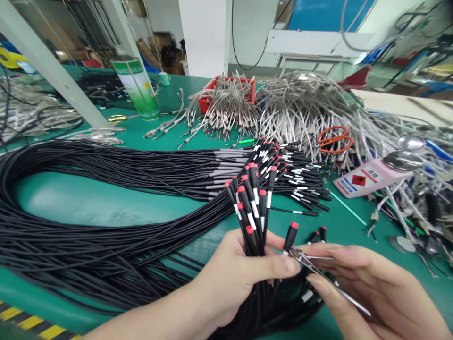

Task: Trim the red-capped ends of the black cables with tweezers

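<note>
Left hand [237, 269]: closed around a bunch of red-ended connectors [248, 191], which are held upright and fanned slightly above the fist; the thumb is laid across the front.
Right hand [368, 278]: a slim metal tool [348, 297], apparently tweezers, is pinched between thumb and fingers, with little gap left.
Single connector [291, 234]: stood apart from the bunch, just above the left thumb tip; the tool's tip is brought to its lower end — whether it is gripped there cannot be told.
Handling: each connector is probably light and firm, its cable bendy, its smooth jacket perhaps a little slippery; the bunch is likely dragged on by the cable weight below. A hold is best taken on the black body, under the red end.
Pose: the left forearm is reached in from the lower left, the right hand from the lower right, palm turned inward; the two are nearly met.
Black cables [106, 236]: looped across the green desk [63, 193], left of and beneath the hands.
Beyond: a pink bottle [371, 179] is tilted among pale cables [311, 104], with orange-handled scissors [336, 139] nearby — a red bin [252, 94] is piled full behind.
</note>
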Motion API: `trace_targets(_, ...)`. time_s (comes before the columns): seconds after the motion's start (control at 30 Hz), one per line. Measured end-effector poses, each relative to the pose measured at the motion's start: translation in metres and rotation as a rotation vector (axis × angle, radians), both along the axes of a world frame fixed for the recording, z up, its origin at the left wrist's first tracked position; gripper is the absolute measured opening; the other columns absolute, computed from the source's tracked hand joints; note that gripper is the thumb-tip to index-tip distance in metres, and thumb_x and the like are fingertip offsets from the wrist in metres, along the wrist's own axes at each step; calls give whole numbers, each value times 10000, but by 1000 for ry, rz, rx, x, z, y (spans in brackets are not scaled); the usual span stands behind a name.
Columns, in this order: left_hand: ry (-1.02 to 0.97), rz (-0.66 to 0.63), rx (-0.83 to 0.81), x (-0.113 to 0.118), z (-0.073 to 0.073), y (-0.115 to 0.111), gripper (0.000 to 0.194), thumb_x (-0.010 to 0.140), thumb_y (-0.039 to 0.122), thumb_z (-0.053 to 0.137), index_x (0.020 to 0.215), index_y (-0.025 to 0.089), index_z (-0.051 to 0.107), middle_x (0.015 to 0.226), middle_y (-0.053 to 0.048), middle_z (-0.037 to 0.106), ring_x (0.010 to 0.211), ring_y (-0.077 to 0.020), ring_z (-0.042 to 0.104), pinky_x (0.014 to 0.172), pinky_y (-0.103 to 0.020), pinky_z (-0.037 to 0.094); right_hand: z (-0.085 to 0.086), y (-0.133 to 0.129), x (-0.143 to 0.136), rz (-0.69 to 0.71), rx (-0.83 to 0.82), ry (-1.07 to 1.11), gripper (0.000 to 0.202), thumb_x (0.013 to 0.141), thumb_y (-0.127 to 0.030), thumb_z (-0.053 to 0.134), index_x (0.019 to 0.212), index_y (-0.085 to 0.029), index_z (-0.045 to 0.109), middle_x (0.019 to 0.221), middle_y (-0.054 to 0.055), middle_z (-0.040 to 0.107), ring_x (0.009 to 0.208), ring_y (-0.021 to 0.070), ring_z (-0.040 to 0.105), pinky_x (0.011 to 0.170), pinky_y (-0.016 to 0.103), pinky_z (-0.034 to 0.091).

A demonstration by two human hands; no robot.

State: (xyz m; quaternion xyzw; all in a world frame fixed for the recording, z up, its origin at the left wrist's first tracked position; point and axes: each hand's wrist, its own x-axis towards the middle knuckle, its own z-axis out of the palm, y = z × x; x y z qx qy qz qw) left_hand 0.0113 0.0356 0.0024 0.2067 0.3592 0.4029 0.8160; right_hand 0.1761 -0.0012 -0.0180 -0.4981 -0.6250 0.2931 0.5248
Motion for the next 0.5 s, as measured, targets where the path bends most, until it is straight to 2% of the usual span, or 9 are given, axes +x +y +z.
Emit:
trace_targets(0.23, -5, -9, 5, 0, 0, 1, 261, 520, 200, 891, 719, 127, 740, 572, 40, 633, 541, -50, 487, 582, -191, 365, 5, 2, 1, -41, -39, 4, 231, 835, -221, 681, 1038, -301, 603, 997, -49, 719, 916, 104, 681, 860, 97, 532)
trace_targets(0.33, 6, -26, 9, 1, -2, 0, 241, 560, 217, 876, 730, 118, 737, 580, 29, 644, 535, -49, 494, 576, -191, 367, 11, 4, -2, -122, -42, 41, 200, 821, -249, 700, 996, -286, 610, 958, -24, 723, 866, 134, 687, 826, 152, 563)
trace_targets(0.43, 17, 0, -2, 2, -3, -1, 229, 613, 227, 853, 771, 139, 712, 625, -5, 702, 565, -79, 560, 593, -207, 380, 17, 10, -3, -269, -106, 174, 304, 817, -306, 708, 1098, -288, 596, 922, 9, 694, 780, 168, 663, 743, 238, 583)
trace_targets(0.5, 20, 33, 9, 3, -2, -1, 220, 642, 220, 835, 795, 149, 693, 646, -25, 723, 592, -103, 593, 606, -223, 385, 17, 14, 0, -229, -83, 239, 364, 842, -304, 681, 1190, -296, 571, 861, 16, 659, 749, 172, 626, 664, 252, 555)
